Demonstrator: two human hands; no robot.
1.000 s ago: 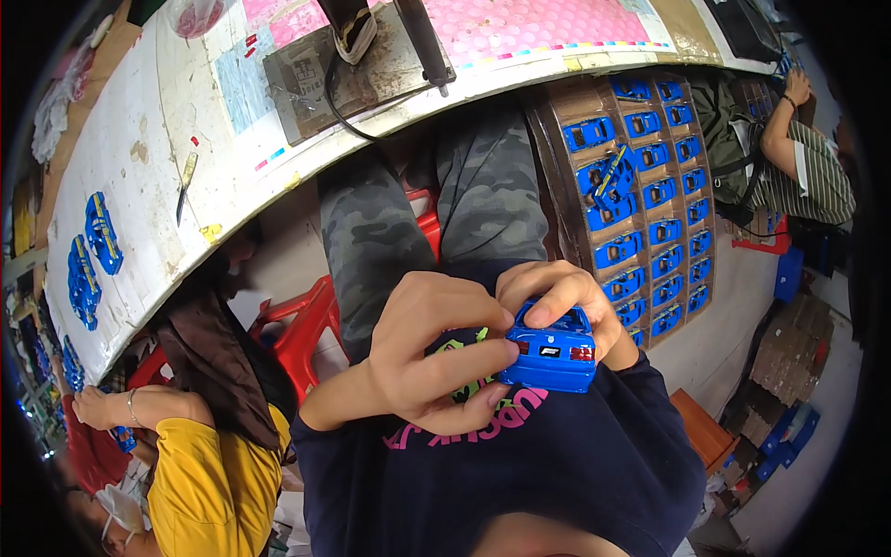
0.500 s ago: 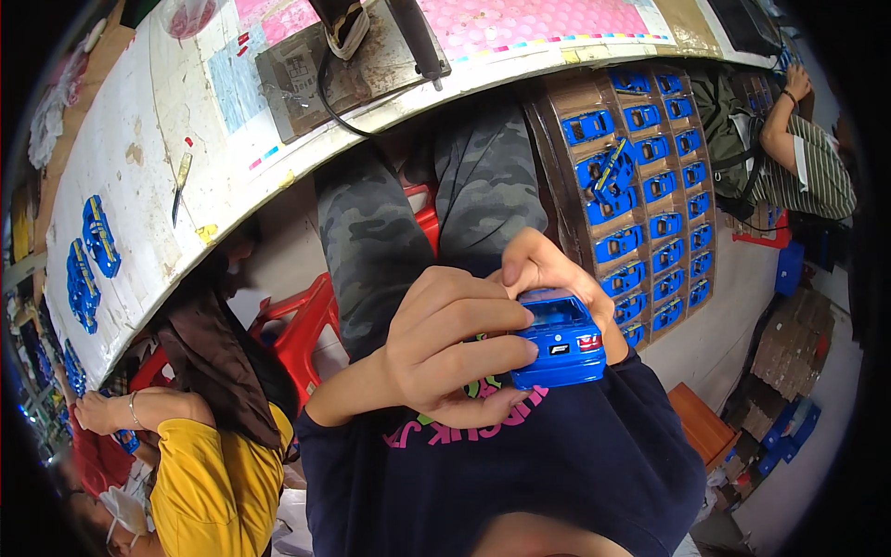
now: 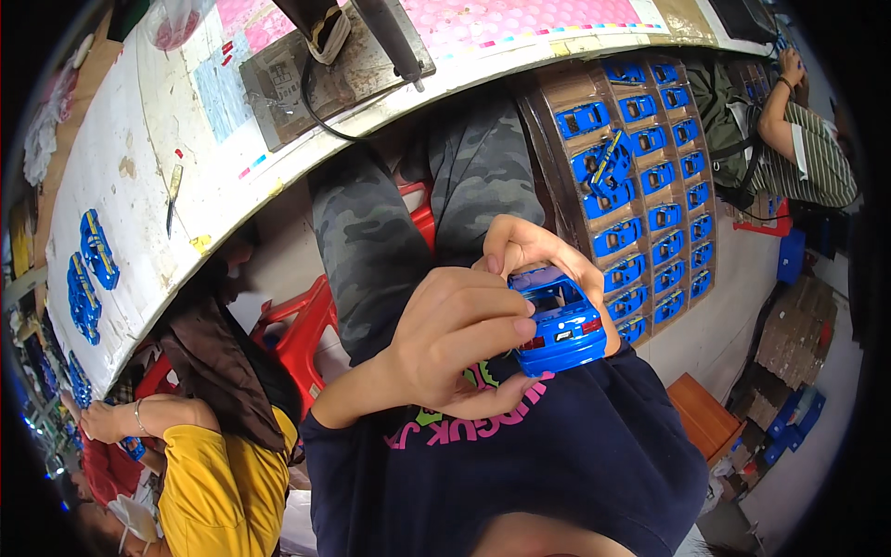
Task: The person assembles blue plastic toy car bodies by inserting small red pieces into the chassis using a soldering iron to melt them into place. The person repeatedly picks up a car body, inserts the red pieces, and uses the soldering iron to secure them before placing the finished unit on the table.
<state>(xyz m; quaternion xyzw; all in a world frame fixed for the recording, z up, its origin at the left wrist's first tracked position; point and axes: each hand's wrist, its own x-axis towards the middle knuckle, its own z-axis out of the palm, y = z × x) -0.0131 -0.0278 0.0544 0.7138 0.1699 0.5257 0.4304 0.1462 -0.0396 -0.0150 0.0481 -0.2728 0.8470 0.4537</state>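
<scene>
A shiny blue toy car body [image 3: 562,342], with red tail lights and an open cabin, is held in front of my chest, its rear end facing me. My right hand [image 3: 548,249] wraps round its far and right sides, fingers curled in at the top. My left hand [image 3: 455,334] closes on its left side, fingertips pressing at the rear edge and a fingertip low by the bumper. Whether anything small sits between the left fingers is hidden.
On the floor to the right, a cardboard tray [image 3: 594,269] holds rows of blue car bodies. The white table [image 3: 139,232] bears more blue bodies [image 3: 97,249], a craft knife [image 3: 174,195] and a metal-based device [image 3: 278,88]. A co-worker in yellow [image 3: 200,473] sits left near a red stool [image 3: 311,325].
The toy car body has tilted, showing more of its rear and both tail lights. My left fingers have shifted along its rear edge. The view has shifted slightly.
</scene>
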